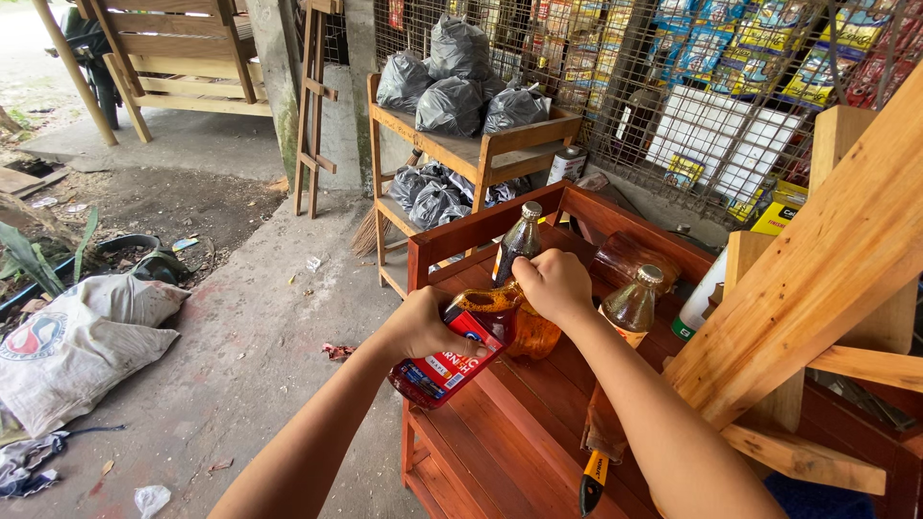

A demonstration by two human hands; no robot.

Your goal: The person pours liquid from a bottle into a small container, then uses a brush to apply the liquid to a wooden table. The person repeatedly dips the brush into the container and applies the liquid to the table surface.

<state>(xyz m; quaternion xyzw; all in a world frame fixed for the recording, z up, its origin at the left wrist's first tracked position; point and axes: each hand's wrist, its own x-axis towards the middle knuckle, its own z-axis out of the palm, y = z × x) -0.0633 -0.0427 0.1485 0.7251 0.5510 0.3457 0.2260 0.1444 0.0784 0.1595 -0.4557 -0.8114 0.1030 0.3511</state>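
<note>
— What's under me?
— A glossy red-brown slatted bench on rough concrete outdoors.
— My hands?
— My left hand clamps the tilted red-labelled can; my right hand grips the amber jar beside it.

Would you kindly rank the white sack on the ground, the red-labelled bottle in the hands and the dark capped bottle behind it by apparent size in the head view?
1. White sack, clearly largest.
2. Red-labelled bottle, gripped by the left hand, with the right hand at its top.
3. Dark capped bottle, which stands farther from the camera, so its true size against the held bottle is unsure.
</note>
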